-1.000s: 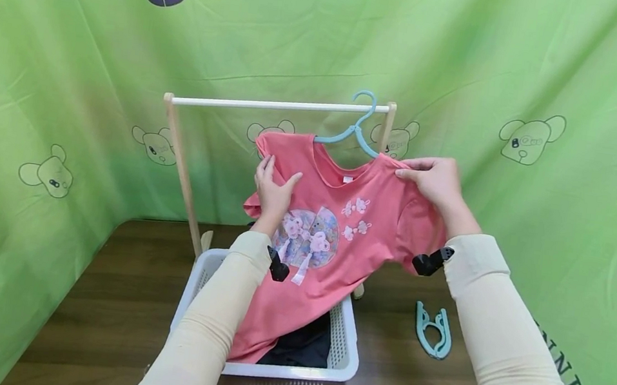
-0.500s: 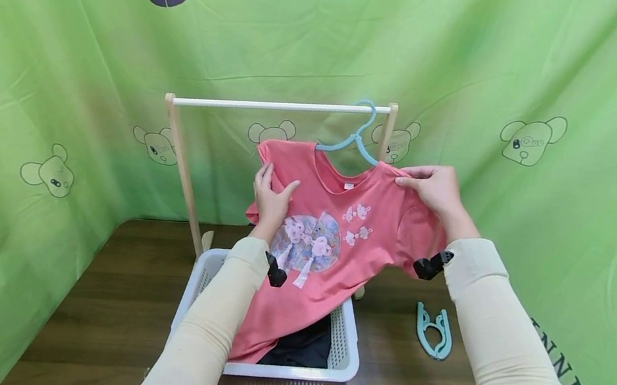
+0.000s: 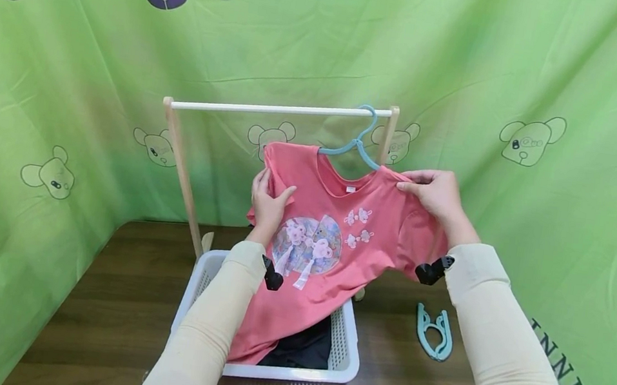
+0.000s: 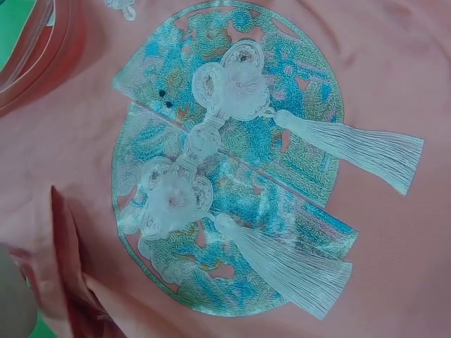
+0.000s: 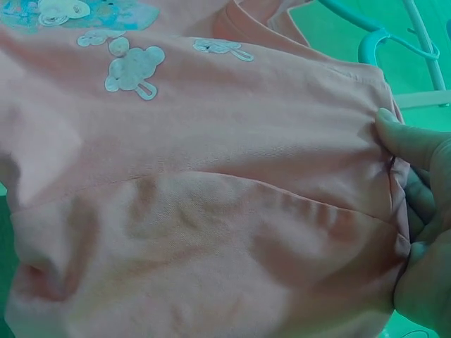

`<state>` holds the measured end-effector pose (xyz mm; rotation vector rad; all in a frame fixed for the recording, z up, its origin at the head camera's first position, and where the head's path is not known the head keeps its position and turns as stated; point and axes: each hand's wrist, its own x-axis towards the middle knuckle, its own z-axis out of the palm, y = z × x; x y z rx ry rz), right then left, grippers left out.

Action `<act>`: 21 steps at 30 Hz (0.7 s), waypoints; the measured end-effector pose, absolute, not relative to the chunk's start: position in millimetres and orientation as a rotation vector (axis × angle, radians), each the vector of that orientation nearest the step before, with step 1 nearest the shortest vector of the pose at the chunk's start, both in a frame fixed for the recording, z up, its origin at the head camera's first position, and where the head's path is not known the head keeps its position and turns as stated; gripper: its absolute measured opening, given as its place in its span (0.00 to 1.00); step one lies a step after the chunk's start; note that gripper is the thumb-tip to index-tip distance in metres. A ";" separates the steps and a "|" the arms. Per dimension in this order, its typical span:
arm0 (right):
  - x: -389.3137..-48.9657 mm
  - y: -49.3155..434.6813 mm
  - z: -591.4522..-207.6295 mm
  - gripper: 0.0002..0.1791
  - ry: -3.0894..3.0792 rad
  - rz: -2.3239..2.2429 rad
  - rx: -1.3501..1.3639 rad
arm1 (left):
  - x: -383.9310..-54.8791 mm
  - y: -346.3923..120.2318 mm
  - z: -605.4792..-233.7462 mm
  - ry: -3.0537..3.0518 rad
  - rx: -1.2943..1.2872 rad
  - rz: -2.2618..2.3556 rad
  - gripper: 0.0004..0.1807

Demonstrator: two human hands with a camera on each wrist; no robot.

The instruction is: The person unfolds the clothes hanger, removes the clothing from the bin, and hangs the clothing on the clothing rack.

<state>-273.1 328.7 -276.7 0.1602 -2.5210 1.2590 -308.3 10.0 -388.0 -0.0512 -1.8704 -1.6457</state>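
A pink short-sleeved T-shirt, with a round patterned patch and white tassels, is spread over a light-blue hanger. The hanger's hook curves over the white rod near its right end. My right hand pinches the shirt's right shoulder, thumb in front and the other fingers behind the cloth. At the left sleeve, my left hand touches the shirt with fingers extended and thumb spread away. The shirt's lower part drops into the basket.
The garment rack stands behind a white plastic basket holding dark cloth. A folded blue hanger lies on the brown wooden table, right of the basket. A green printed curtain surrounds the table.
The hanger and shirt have come down, so the hook, which stood above the rod, now sits at it. Both hands have lowered slightly with the shirt.
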 end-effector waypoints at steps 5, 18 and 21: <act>-273.8 327.6 -279.9 0.20 -2.508 1.258 0.163 | -305.5 6.6 -388.4 -1.890 -0.046 -1.652 0.41; -258.9 329.6 -282.2 0.24 -2.390 1.268 0.189 | -287.3 -11.7 -396.5 -1.915 -0.161 -1.666 0.35; -252.0 332.6 -284.5 0.24 -2.311 1.303 0.181 | -280.0 -21.4 -401.3 -1.899 -0.235 -1.666 0.34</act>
